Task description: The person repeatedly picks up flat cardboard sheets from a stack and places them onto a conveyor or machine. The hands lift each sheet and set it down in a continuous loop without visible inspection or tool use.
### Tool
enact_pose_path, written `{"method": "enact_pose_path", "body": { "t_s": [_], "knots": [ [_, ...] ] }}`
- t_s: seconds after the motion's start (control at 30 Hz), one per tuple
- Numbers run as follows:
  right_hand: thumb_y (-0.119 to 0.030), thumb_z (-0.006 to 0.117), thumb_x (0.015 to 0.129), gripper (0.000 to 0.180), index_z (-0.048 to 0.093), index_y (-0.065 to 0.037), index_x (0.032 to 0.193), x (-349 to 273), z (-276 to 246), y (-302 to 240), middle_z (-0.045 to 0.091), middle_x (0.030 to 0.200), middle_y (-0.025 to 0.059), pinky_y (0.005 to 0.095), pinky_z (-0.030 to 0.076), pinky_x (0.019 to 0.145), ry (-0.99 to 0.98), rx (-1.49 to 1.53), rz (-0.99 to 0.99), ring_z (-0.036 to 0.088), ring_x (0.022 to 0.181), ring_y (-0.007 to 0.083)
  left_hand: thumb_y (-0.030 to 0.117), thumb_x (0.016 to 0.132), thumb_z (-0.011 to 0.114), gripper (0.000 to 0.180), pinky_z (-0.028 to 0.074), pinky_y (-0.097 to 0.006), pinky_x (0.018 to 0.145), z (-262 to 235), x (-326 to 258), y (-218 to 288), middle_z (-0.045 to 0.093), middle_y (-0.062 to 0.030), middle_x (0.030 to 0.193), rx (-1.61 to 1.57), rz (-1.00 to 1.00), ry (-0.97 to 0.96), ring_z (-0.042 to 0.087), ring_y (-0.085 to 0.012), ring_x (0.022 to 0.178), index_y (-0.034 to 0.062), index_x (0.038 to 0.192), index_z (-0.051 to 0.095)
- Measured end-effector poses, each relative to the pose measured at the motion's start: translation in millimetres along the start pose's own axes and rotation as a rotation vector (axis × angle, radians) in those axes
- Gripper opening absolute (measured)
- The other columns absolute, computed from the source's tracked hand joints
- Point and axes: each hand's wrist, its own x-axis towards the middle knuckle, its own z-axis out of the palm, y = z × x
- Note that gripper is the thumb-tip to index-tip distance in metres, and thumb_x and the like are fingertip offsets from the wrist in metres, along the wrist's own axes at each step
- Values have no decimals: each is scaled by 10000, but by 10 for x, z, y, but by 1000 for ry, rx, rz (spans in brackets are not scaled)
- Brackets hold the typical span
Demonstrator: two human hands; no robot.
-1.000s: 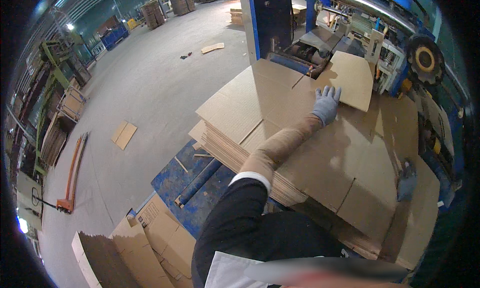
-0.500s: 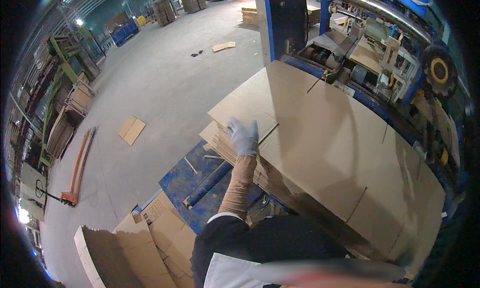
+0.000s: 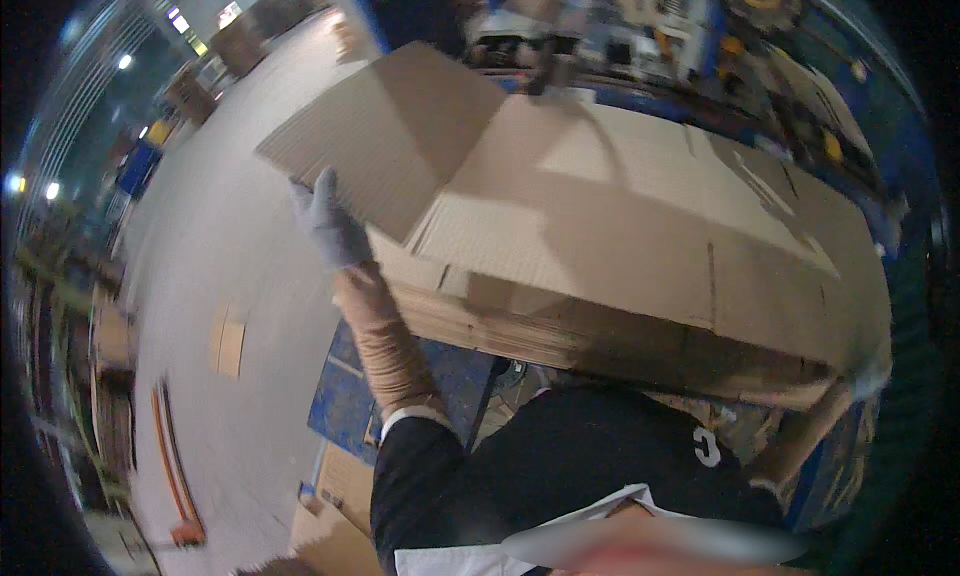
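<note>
Much of our view is smeared by motion, so the machine (image 3: pixel 640 26) along the top edge reads only as blue and yellow shapes, and we cannot make out its parts. Our right hand (image 3: pixel 868 376) is mostly hidden under the far right corner of the cardboard stack (image 3: pixel 620 266); only a pale gloved bit shows, and we cannot tell whether it grips or lies flat. Our left hand (image 3: pixel 328 226), in a grey glove, presses up against the left edge of the stack, fingers spread along the underside of the raised sheet (image 3: pixel 390 146); the thumb is hidden. That top sheet tilts upward at its left end, while the flat brown sheets below it lie layered, their edges facing us. The stack fills the middle of the picture, between us and the machine.

Under the stack a blue platform (image 3: pixel 345 406) peeks out. To the left the grey floor (image 3: pixel 200 276) lies wide, with one flat cardboard piece (image 3: pixel 228 341) on it and an orange pallet jack handle (image 3: pixel 172 466) near the rim. More brown cardboard (image 3: pixel 335 521) sits at the lower edge, partly cut off.
</note>
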Motion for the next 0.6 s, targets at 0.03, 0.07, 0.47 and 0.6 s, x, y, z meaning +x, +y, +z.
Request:
{"method": "enact_pose_path", "body": {
  "t_s": [0.03,0.07,0.47,0.6],
  "knots": [
    [-347,626,868,548,554,72,1213,-4,7,121,609,1197,198,381,489,894,-61,213,34,601,1037,318,59,816,554,513,428,-348,930,-40,82,-65,561,-147,1191,50,-123,2,540,-254,1083,-23,1307,432],
    [-329,630,865,543,553,85,1209,19,37,180,609,1201,192,377,489,895,-124,394,145,604,1036,308,59,818,549,476,435,-349,911,-90,196,-118,569,-134,1157,28,-237,44,547,-246,1059,-11,1281,461],
    [-189,568,890,418,511,8,1255,-863,-936,-2697,532,1276,152,425,432,971,-204,67,-192,520,1178,296,76,846,550,333,456,-333,820,129,-703,277,609,-69,1029,227,-250,-127,551,-185,910,-42,1157,570],
    [-157,613,795,358,608,-81,1145,-1841,-782,-3143,594,1215,125,466,426,982,-963,-264,-714,535,1176,322,31,869,567,378,417,-374,1004,326,-1390,360,562,-163,1279,767,-171,-436,539,-267,1168,-40,1239,543]
  ]
}}
